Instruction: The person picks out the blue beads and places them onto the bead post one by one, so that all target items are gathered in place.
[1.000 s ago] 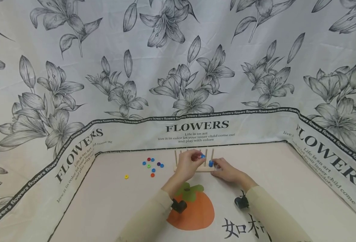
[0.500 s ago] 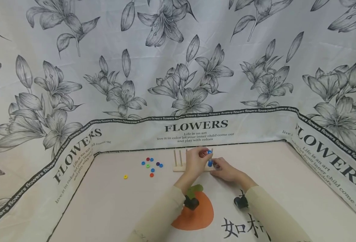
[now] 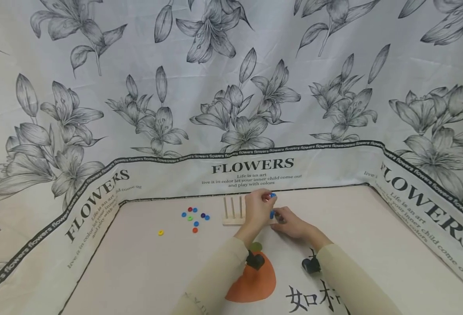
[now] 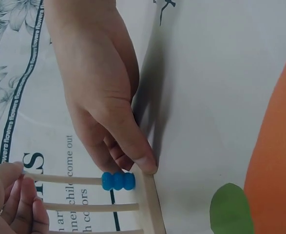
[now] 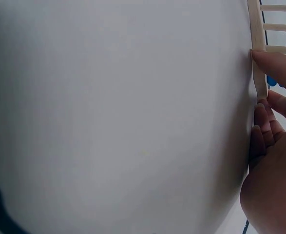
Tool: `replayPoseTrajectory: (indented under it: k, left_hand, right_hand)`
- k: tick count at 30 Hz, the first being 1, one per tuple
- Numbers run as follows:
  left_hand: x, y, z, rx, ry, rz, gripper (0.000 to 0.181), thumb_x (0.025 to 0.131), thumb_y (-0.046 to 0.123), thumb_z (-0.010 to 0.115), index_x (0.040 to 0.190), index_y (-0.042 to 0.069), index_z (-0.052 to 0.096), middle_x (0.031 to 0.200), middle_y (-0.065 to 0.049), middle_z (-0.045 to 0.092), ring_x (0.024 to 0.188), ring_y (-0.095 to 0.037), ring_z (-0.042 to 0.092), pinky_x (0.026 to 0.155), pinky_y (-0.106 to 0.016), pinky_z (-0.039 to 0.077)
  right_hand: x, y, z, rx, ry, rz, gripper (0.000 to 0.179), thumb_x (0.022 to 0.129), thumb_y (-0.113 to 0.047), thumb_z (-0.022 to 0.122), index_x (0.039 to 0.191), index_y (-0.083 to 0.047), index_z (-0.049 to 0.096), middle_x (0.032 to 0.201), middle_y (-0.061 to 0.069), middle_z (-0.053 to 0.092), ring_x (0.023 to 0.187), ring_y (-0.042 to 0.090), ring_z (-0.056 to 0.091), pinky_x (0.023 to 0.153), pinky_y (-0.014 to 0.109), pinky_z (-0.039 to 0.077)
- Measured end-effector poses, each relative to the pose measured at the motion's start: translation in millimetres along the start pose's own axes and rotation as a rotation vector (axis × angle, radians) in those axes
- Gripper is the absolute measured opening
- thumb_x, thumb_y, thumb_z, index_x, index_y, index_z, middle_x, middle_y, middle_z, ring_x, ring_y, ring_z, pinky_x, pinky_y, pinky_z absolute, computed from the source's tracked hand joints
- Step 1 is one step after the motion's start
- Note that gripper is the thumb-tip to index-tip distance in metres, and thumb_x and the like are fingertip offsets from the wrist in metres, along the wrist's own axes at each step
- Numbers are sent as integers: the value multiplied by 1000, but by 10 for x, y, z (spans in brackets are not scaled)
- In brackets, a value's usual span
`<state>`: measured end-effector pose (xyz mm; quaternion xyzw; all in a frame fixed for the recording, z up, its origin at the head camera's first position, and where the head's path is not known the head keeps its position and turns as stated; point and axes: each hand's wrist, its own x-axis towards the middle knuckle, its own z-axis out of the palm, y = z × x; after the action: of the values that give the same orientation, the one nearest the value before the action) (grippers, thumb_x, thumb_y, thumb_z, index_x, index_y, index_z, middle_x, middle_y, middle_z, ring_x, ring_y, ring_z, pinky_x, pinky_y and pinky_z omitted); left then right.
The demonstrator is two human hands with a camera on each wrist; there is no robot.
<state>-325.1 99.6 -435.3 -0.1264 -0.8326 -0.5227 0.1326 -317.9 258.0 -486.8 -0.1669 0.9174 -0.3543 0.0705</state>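
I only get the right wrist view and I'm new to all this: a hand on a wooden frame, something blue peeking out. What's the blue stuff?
Observer: Three blue beads, stacked at the bottom of the end peg.

Visitor: Where's the other hand?

Observer: The left hand is up at that peg's top end, pinching another blue bead.

Visitor: Any more beads around?

Observer: Yes: a yellow bead lies left of the wooden peg rack, apart from the other loose beads.
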Motion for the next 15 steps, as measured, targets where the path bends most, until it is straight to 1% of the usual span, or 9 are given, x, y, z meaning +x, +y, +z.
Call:
replayPoseTrajectory:
  k: [4, 8, 11, 15]
  left_hand:
    - [28, 10, 30, 20, 7, -27, 18, 92, 16, 78, 108, 9, 78, 80, 9, 66, 68, -2, 56, 61, -18, 48]
    - [44, 23, 50, 48, 20, -22, 17, 91, 17, 78, 107, 11, 78, 74, 10, 64, 65, -2, 54, 59, -17, 46]
    - [46, 23, 58, 52, 26, -19, 16, 91, 17, 78, 106, 12, 78, 72, 10, 62, 64, -2, 53, 57, -17, 45]
    - [31, -2, 69, 55, 17, -49, 16, 91, 18, 78, 106, 11, 78, 71, 10, 60, 64, -3, 52, 56, -18, 44]
  right_hand:
    - [-6, -15, 1, 14, 0, -4, 64, 96, -21, 66, 147, 9, 41, 131, 27, 46, 124, 46, 48, 105, 61, 42]
    - [2, -7, 17, 15, 1, 15, 64, 97, -21, 65, 149, 8, 40, 134, 28, 44, 127, 46, 47, 107, 62, 41]
    - [16, 16, 29, 5, 3, 30, 65, 98, -21, 65, 150, 6, 39, 136, 27, 44, 129, 45, 47, 108, 61, 40]
    - [33, 28, 41, 11, 5, 37, 64, 97, -21, 67, 149, 6, 41, 135, 26, 45, 128, 44, 48, 108, 61, 40]
